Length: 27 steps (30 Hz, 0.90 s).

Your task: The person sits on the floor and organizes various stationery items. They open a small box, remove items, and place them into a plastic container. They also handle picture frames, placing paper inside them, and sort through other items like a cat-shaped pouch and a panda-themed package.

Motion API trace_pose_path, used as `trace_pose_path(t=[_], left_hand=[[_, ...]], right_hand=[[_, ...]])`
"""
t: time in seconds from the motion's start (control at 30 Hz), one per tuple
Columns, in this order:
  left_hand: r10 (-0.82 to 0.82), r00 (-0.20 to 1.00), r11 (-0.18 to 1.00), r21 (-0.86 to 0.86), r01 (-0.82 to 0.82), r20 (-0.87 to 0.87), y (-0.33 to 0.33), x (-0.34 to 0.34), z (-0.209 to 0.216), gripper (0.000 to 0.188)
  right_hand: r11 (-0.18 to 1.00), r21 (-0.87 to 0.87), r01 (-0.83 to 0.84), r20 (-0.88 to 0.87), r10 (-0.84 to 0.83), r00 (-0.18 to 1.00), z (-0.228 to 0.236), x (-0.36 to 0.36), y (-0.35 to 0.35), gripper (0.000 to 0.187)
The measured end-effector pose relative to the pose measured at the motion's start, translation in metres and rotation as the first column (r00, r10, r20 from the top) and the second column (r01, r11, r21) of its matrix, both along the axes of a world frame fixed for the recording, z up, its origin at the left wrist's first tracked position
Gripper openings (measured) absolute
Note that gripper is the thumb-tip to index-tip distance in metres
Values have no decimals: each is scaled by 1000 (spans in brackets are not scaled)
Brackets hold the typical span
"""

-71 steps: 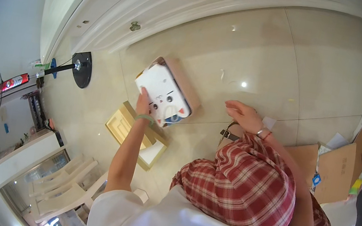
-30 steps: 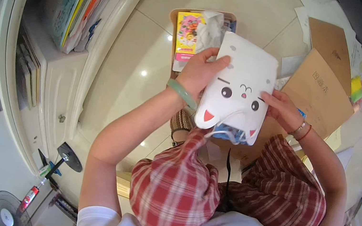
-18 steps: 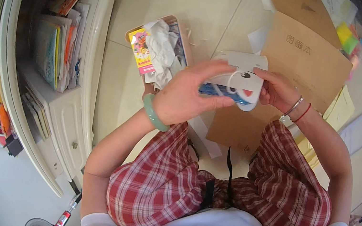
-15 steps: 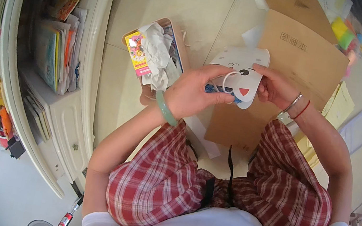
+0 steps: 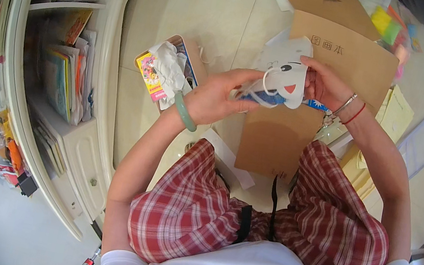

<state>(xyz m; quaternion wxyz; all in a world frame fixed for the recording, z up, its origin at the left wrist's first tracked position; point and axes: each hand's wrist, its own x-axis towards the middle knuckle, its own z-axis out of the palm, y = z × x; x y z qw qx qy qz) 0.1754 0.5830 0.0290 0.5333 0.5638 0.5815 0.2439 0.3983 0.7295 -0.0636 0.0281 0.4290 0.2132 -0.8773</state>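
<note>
In front of me I hold a white animal-face mask (image 5: 291, 70) with black eyes and a red mouth. A white loop (image 5: 272, 80) stands out from its near side. My left hand (image 5: 221, 94), with a green bangle at the wrist, grips the mask's left side between thumb and fingers. There, a see-through part with blue beneath it shows; what exactly it is I cannot tell. My right hand (image 5: 325, 87) pinches the right edge, thumb on top, its other fingers curled and partly hidden. A bit of blue printed material (image 5: 317, 104) shows below that hand.
Large brown paper folders (image 5: 349, 60) lie on the tiled floor under the mask. Left of my hands is an open box (image 5: 193, 61) with crumpled white paper (image 5: 166, 68). A white shelf unit (image 5: 99, 112) with books stands at left. Yellow papers (image 5: 393, 119) lie at right.
My hands have tilted the mask and shifted it slightly. My left hand has moved a little to the left, and blue material now shows under my right hand. The whole view has shifted slightly.
</note>
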Motion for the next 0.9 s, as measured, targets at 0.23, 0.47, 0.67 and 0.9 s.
trace_pose_path(t=[0.23, 0.47, 0.67, 0.9], left_hand=[[238, 910, 925, -365, -106, 340, 15, -10, 10, 56], [416, 870, 909, -157, -386, 265, 23, 14, -15, 60], [573, 752, 817, -150, -557, 325, 19, 47, -46, 55], [607, 772, 791, -43, -611, 191, -11, 57, -33, 46]], right_hand=[[996, 54, 67, -47, -64, 997, 5, 0, 28, 34], [877, 476, -66, 55, 45, 997, 71, -13, 8, 48], [668, 701, -250, 179, 175, 968, 67, -20, -5, 49], [531, 833, -154, 227, -76, 971, 61, -17, -12, 45]])
